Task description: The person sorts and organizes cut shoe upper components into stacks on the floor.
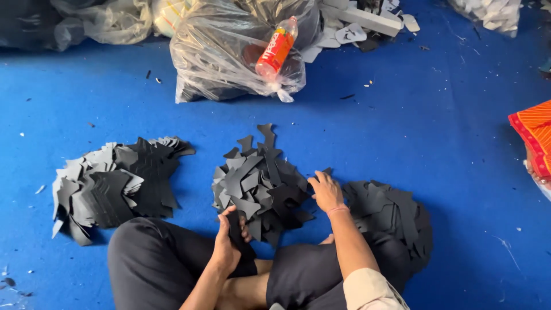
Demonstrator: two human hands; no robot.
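Fingers point(245, 228) of our left hand point(228, 244) are clenched around a small stack of dark cut pieces point(234, 232), held upright over our lap. Our right hand point(327, 192) reaches into the loose middle pile point(258, 183) on the blue floor point(436, 138), fingers curled onto one flat piece there, though we cannot tell whether it is lifted yet. We judge this a gathering step: the next piece needs squaring to the held stack. A fanned pile point(112, 183) lies left, another point(393, 212) just right; a clear bag point(229, 51) with a red bottle point(276, 49) sits beyond.
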